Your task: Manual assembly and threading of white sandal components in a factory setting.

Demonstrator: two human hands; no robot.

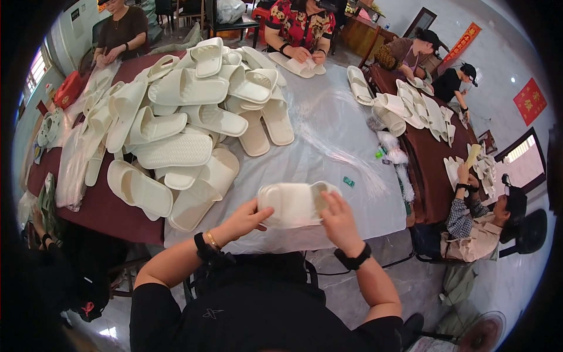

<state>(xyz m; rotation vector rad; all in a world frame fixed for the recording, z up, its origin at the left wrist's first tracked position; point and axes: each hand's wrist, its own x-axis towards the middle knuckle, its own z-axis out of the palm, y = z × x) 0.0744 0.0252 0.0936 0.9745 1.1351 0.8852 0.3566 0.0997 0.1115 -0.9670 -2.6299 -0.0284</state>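
A cream-white slipper [291, 203] is held sideways over the front edge of the table, slightly blurred; whether a second one lies against it, I cannot tell. My left hand [249, 217] grips its left end, thumb on top. At its right end, the bent fingers of my right hand [340, 220] close on the rim beside the opening. Left of my hands rises a big heap of matching slippers [176, 151], the closest ones a short way from my left hand. A small green packet [349, 182] lies beyond my right hand.
A translucent plastic sheet [316, 138] covers the table, with a bundle of clear thin strands [346, 155] on it. Flat plastic bags [73, 167] lie at the left. Across the table, a person [300, 29] handles slippers. Others work at a brown table [425, 170] on the right.
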